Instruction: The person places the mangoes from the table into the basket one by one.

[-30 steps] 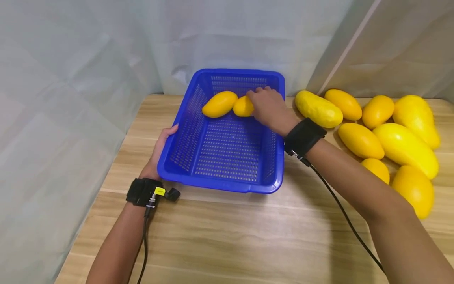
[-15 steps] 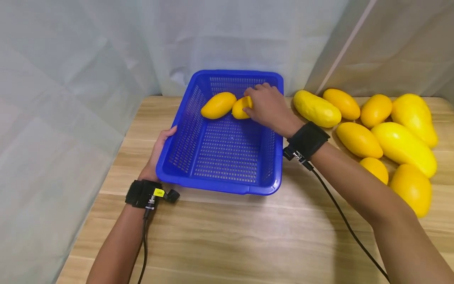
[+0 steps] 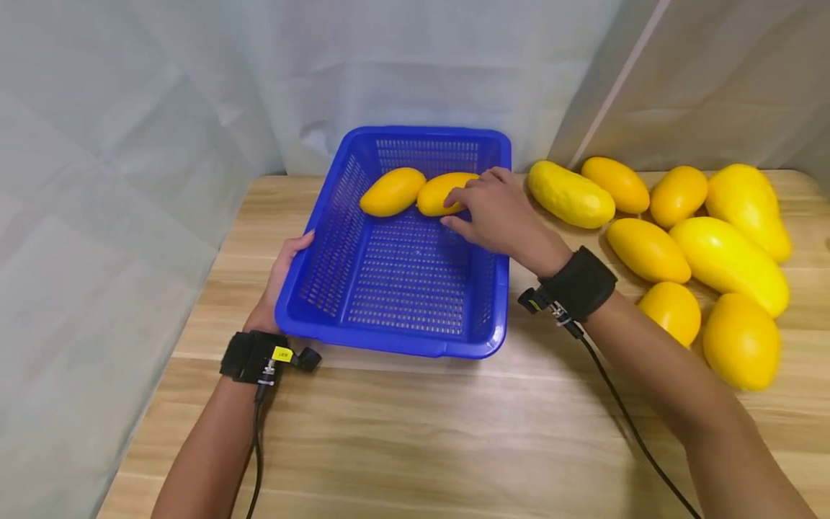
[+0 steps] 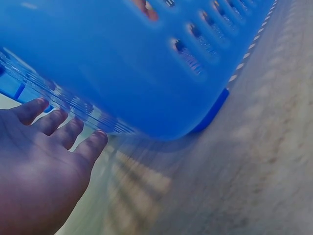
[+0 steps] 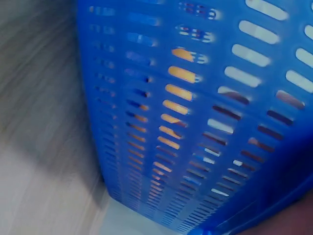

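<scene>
While the left hand (image 3: 280,281) rests flat against the left outer wall of the blue basket (image 3: 337,328), fingers straight and relaxed, so that grip isn't clutching anything, just pressing on the plastic, the right hand (image 3: 496,213) is over inside the basket at its far end. Its fingertips are on a yellow mango (image 3: 443,191), fingers loosely bent with the tips touching the fruit's near side; it looks more like a light touch than a proper wrap, so I'd call that grip released and resting on it.

That mango lies on the basket floor near the back wall, right next to a second mango (image 3: 392,192) on its left, and the two are touching end to end. The rest of the basket floor in front of them is bare mesh.

From the left wrist view you only get the basket's blue wall (image 4: 146,73) up close, with the left hand's fingers (image 4: 73,134) spread along its lower edge, and it's pretty blurry. The right wrist view is just slotted blue plastic with bits of orange-yellow showing through the holes.

Off to the right on the wooden counter (image 3: 415,432) there's a pile of loose mangoes (image 3: 681,231), eight that I can count, well apart from the basket apart from the nearest one just beside its far right corner. Both wrists have black straps with cables running back.
</scene>
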A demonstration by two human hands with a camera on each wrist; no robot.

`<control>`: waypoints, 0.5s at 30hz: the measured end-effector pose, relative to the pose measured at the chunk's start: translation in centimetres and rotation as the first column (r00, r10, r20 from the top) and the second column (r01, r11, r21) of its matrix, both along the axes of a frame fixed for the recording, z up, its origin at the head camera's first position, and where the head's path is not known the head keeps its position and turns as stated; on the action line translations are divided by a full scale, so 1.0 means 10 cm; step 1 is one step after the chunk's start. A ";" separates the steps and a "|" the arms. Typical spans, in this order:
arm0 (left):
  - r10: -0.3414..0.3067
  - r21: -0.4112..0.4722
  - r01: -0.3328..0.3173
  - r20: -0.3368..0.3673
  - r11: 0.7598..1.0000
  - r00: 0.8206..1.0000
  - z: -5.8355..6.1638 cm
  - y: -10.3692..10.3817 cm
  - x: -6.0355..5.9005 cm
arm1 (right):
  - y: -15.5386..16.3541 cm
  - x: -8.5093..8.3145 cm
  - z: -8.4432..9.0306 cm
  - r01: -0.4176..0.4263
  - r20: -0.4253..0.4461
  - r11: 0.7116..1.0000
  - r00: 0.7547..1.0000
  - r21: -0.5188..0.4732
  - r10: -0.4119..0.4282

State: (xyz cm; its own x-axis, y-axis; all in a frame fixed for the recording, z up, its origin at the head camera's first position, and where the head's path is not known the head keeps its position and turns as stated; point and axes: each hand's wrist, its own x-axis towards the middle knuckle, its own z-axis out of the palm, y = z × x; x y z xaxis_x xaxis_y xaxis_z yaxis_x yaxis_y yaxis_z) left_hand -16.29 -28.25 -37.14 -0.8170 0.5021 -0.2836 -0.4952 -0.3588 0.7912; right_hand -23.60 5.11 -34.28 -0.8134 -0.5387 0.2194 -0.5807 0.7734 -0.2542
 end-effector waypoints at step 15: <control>0.022 -0.017 -0.022 0.015 1.000 1.000 0.00 -0.01 -0.01 | -0.05 0.01 -0.01 0.052 -0.010 0.996 0.999 0.068 -0.051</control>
